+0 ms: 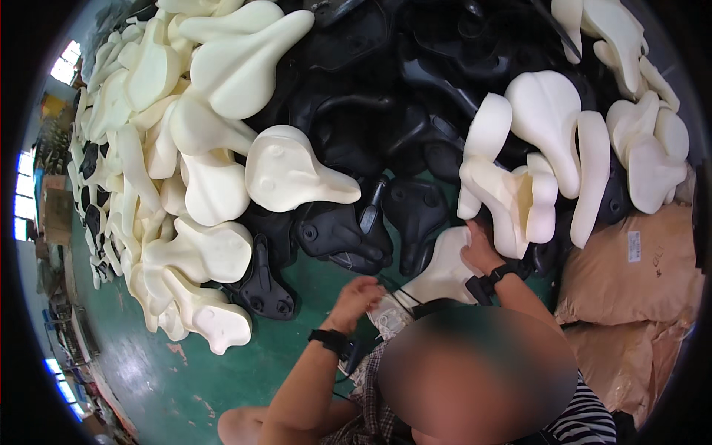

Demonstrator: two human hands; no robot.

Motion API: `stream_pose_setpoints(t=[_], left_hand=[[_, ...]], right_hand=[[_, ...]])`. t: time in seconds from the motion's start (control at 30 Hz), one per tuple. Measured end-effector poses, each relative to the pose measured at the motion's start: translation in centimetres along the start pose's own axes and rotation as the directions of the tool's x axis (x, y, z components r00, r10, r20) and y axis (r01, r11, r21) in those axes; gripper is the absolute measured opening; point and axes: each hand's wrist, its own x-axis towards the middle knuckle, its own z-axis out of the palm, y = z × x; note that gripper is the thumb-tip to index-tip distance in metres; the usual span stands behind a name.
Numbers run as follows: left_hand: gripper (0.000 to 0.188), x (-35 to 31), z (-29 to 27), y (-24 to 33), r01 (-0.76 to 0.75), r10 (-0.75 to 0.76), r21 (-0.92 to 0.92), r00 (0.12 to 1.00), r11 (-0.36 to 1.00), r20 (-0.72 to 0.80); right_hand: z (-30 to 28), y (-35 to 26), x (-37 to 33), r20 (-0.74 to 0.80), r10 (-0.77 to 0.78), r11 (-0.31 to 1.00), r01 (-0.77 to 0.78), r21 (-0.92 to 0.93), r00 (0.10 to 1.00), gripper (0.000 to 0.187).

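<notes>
My right hand (480, 252) grips the edge of a cream foam saddle pad (439, 271), which lies tilted just in front of my body. Its lower end is partly hidden. To the left of this pad, my left hand (357, 302) is raised with its fingers curled together; whether anything small is inside them does not show. A thin black cord passes close to those fingers. Black plastic saddle bases (412, 215) lie right beyond both hands. Over my right hand stand several more cream pads, one of them a folded-looking pad (497, 196).
A tall heap of cream saddle pads (237, 67) fills the left. More black saddle shells (348, 126) are piled at the far middle. Brown sacks (630, 267) are stacked at the right. Green floor (222, 386) shows at the left front, with one black base (271, 289) on it.
</notes>
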Motion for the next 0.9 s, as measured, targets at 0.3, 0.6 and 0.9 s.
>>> stream_pose_setpoints(t=[0.3, 0.6, 0.9], left_hand=[[0.031, -3.3, -0.6, 4.3, -0.453, 0.397, -0.106, 0.854, 0.885, -0.336], [0.027, -7.5, -6.5, 6.5, -0.486, 0.301, -0.126, 0.702, 0.865, -0.645], [0.059, -1.1, -11.0, -0.9, -0.320, 0.244, 0.042, 0.624, 0.946, -0.742]], right_hand=[[-3.5, -4.3, 2.9, 0.312, 0.027, 0.831, -0.195, 0.521, 0.950, 0.026], [-1.4, -13.4, 0.4, 0.522, -0.113, 0.335, -0.462, 0.821, 0.845, 0.032], [-0.6, -0.3, -11.6, 0.272, 0.317, 0.930, -0.242, -0.277, 0.909, 0.028]])
